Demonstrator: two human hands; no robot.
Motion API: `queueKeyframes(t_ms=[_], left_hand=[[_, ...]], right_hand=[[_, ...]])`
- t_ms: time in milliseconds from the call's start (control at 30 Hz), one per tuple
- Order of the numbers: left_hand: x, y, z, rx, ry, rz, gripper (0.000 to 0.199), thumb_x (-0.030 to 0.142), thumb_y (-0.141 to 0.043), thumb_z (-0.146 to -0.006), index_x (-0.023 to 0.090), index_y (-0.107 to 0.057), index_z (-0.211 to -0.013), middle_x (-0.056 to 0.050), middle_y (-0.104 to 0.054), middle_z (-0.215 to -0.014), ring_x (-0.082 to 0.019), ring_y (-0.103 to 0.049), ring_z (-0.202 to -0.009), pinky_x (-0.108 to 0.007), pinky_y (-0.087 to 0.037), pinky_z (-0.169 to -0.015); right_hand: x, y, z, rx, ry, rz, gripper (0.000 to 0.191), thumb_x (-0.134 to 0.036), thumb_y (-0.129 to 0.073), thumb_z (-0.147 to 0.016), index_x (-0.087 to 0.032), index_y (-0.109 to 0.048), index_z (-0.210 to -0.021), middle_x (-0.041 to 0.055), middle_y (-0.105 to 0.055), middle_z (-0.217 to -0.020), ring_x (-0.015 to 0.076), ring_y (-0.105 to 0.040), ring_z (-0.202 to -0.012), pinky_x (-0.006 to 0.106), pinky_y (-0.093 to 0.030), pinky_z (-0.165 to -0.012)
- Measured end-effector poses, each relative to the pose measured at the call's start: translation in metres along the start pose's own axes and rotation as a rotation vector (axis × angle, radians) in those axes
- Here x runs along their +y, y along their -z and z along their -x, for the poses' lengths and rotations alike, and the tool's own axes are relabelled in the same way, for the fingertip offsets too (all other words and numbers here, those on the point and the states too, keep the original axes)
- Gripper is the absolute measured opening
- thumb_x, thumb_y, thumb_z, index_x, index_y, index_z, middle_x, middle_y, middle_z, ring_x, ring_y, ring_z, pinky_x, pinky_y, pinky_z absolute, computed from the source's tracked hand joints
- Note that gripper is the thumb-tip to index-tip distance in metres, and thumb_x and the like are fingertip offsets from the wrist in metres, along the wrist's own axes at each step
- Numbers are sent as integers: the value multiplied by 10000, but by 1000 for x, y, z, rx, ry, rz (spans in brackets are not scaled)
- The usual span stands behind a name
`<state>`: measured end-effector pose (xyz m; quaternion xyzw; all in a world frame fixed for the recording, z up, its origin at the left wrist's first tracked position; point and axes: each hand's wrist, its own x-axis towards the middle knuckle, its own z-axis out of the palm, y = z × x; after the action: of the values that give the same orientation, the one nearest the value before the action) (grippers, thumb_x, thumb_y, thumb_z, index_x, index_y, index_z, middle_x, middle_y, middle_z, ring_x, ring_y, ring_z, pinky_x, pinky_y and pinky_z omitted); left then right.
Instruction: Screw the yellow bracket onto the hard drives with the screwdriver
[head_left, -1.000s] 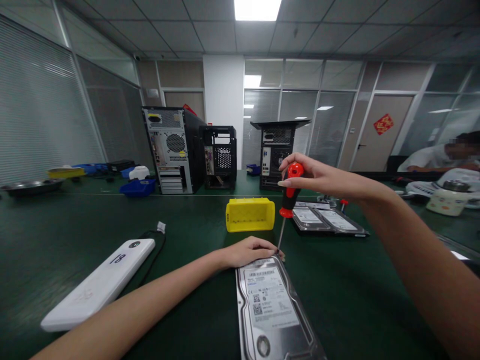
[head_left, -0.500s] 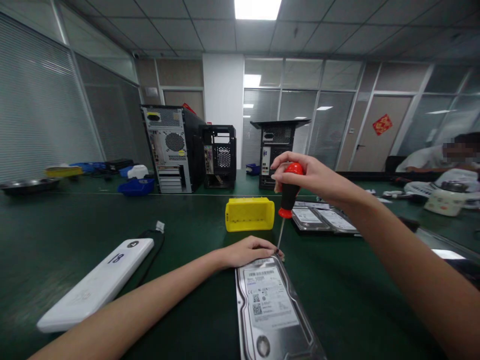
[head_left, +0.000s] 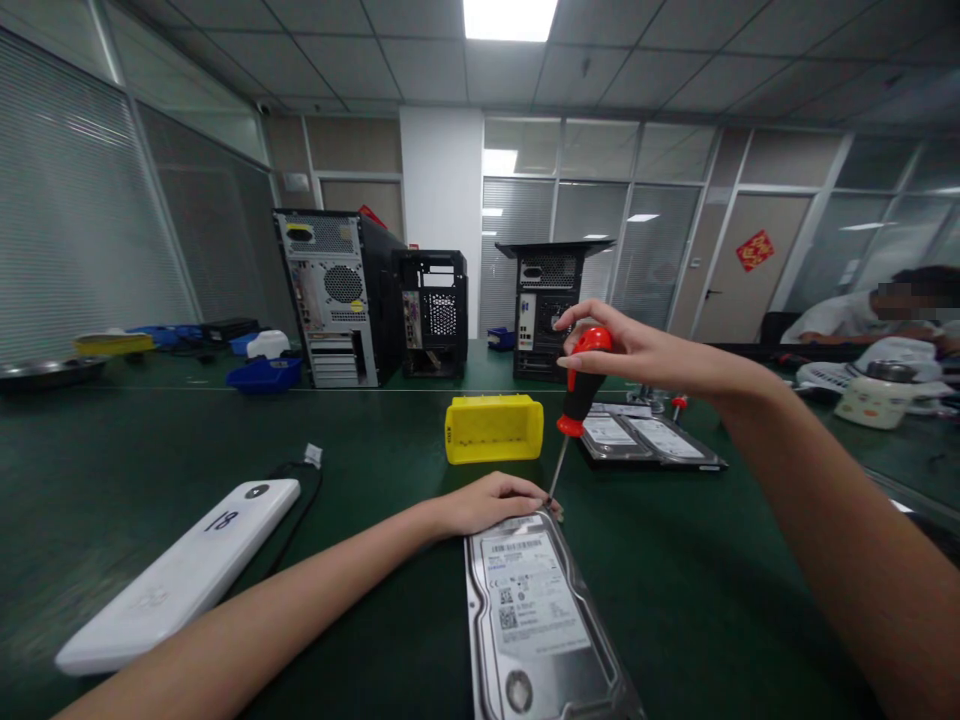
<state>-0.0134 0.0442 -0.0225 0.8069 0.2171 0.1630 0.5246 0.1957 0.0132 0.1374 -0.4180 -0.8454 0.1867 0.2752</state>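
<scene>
A silver hard drive (head_left: 540,610) with a white label lies on the green table in front of me. My left hand (head_left: 491,502) rests over its far end, fingers curled round the far right corner and gripping it. My right hand (head_left: 619,345) holds the red and black handle of a screwdriver (head_left: 579,395) between thumb and fingers. The shaft slants down to the left, and its tip meets the drive's far right corner beside my left fingertips. Whether a screw sits under the tip is too small to tell. Just beyond stands a yellow bin (head_left: 495,430), its open side facing me.
More hard drives (head_left: 652,440) lie on the right, with another red-handled screwdriver (head_left: 679,405) behind them. A white power bank (head_left: 184,575) with a cable is on the left. Computer cases (head_left: 330,300) line the back. A person (head_left: 847,315) sits at the far right.
My right hand has turned slightly with the screwdriver, whose handle now leans further right; its fingers have loosened and shifted on the handle. My left hand and the hard drive keep their places.
</scene>
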Motion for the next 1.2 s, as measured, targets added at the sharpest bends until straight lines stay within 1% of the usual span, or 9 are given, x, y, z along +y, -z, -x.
queueKeyframes(t_ms=[133, 267, 400, 533, 600, 733, 900, 1067, 1200], left_hand=[[-1, 0, 0, 6, 17, 2, 344, 374, -477, -890, 177, -612, -1137, -41, -611, -1173, -182, -533, -1090, -278, -358, -951], [-3, 0, -1, 4, 13, 8, 339, 373, -479, -889, 182, -615, -1135, -38, -617, -1160, -175, -540, -1074, -275, -360, -944], [-2, 0, -2, 6, 17, 8, 344, 362, -481, -890, 170, -610, -1144, -50, -614, -1168, -179, -541, -1079, -273, -368, -936], [-4, 0, -3, 19, 11, 13, 349, 377, -489, -883, 167, -620, -1129, -50, -621, -1158, -184, -540, -1083, -275, -367, -939], [-4, 0, -3, 17, 4, 12, 343, 374, -487, -885, 169, -623, -1124, -48, -625, -1150, -184, -543, -1077, -274, -372, -933], [-1, 0, -2, 15, 10, -8, 328, 342, -480, -893, 162, -621, -1128, -53, -627, -1143, -183, -547, -1065, -271, -381, -918], [3, 0, -1, 9, 45, 9, 317, 317, -468, -902, 170, -607, -1145, -45, -616, -1165, -171, -542, -1071, -263, -385, -912], [2, 0, -1, 8, 35, 12, 321, 331, -470, -899, 175, -610, -1142, -44, -616, -1161, -174, -541, -1072, -272, -378, -926], [1, 0, -1, 7, 30, 22, 335, 357, -479, -891, 175, -612, -1139, -47, -615, -1163, -181, -538, -1080, -281, -368, -940]], right_hand=[[4, 2, 0, -61, 65, -107, 509, -428, -575, -795, -218, -360, -1206, 55, -545, -1011, 189, -549, -919, 350, -466, -794], [6, 2, -2, -118, 138, -170, 385, -371, -524, -843, -205, -402, -1168, 52, -549, -1022, 169, -550, -950, 344, -448, -864], [3, -2, -6, -39, 163, -59, 281, -396, -551, -815, -185, -531, -1000, 40, -550, -970, 149, -547, -859, 309, -458, -785], [1, -6, -8, 26, 178, -33, 223, -374, -560, -807, -171, -557, -898, 25, -571, -877, 134, -562, -782, 288, -461, -725], [1, -6, -8, 20, 167, -43, 236, -370, -547, -815, -169, -545, -940, 31, -578, -888, 142, -577, -802, 298, -468, -740], [5, -3, -7, 1, 119, 6, 307, -357, -511, -840, -186, -480, -1092, 45, -579, -936, 167, -575, -856, 338, -465, -780], [8, -1, -6, 18, 99, 111, 364, -382, -483, -850, -208, -444, -1167, 28, -541, -878, 165, -548, -794, 342, -452, -737], [4, -2, -5, -7, 108, 91, 387, -395, -480, -850, -221, -426, -1191, 33, -537, -925, 163, -535, -808, 338, -440, -749], [-1, -7, -6, 56, 140, 134, 343, -449, -494, -832, -198, -514, -1065, 38, -542, -935, 158, -521, -789, 317, -432, -712]])
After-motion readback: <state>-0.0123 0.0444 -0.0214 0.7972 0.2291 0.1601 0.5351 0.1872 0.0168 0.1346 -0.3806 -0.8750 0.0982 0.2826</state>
